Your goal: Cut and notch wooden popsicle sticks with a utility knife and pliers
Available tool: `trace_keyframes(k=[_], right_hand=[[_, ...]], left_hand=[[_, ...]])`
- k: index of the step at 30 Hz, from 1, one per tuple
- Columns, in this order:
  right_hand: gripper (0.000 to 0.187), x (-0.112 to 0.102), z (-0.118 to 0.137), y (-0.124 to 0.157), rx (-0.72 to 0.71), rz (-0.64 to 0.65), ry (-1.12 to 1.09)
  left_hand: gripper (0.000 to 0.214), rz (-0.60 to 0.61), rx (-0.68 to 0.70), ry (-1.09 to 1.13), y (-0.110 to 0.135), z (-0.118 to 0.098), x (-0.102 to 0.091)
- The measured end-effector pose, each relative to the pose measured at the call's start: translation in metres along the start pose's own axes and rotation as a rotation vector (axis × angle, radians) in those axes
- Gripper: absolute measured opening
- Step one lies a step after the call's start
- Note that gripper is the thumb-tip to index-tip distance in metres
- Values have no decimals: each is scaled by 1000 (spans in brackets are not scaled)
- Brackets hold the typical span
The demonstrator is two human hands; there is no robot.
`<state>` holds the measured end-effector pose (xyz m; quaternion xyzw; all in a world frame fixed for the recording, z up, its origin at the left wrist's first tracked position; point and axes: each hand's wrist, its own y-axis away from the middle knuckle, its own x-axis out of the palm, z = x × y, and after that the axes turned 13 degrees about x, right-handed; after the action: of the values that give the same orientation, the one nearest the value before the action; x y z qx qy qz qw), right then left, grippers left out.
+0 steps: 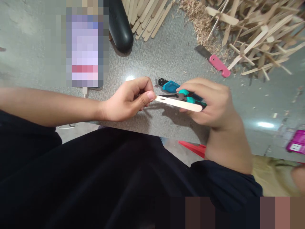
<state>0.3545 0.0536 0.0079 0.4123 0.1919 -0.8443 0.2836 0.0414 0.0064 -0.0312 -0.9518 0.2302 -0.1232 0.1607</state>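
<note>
My left hand (132,100) pinches one end of a pale wooden craft stick (182,104) between thumb and forefinger. A small dark slot or mark shows in the stick near that end. Closed around the teal-and-black handles of a pair of pliers (183,94) is my right hand (209,98). The pliers' dark jaws point left, just behind the stick and close to my left fingertips; whether they touch it I cannot tell. Beyond them a blue utility knife (170,86) lies on the grey table (152,63), partly hidden by my right hand.
A pink-handled knife (219,65) lies near wood shavings (197,19) and a heap of joined sticks (259,41) at the back right. Loose craft sticks (147,16) lie beside a black case (121,28). A plugged-in phone (84,51) rests at left, a purple object (297,141) at far right.
</note>
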Motion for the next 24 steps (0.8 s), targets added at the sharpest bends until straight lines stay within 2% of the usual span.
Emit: trace_keyframes(k=[6, 13, 16, 20, 24], right_hand=[[36, -10, 8, -1, -33, 136, -55], [34, -12, 4, 1, -14, 162, -81], [36, -15, 3, 2, 44, 172, -55], [41, -15, 8, 5, 92, 105, 15], [33, -11, 14, 6, -21, -69, 107]], left_hand=[[58, 44, 103, -88, 3, -3, -2], [60, 52, 103, -154, 0, -8, -3], [57, 28, 133, -173, 1, -6, -2], [51, -53, 134, -228, 4, -3, -1], [50, -94, 149, -240, 5, -1, -1]])
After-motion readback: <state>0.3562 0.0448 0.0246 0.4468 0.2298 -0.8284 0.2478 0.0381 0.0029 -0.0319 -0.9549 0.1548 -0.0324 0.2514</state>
